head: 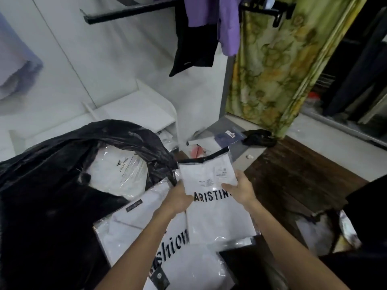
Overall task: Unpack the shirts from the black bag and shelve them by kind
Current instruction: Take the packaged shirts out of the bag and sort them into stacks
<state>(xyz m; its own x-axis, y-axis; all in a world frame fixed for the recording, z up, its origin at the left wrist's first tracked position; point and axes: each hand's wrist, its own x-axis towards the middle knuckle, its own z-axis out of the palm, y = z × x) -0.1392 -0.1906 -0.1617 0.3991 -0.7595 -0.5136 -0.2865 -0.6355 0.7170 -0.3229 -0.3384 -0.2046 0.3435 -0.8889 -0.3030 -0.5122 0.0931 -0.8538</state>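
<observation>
Item: packaged white shirt [209, 185], out of the black bag [62, 164], held above other packs. Your left hand [180, 197] and right hand [240, 189] grip its sides. Next, likely: identify kind, shelve.

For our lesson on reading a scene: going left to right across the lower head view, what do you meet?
Black bag → left hand → packaged white shirt → right hand → dark wooden floor.

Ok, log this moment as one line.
left hand: grips white plastic-wrapped packaged shirt | right hand: grips same | big black plastic bag: open, packs inside
</observation>
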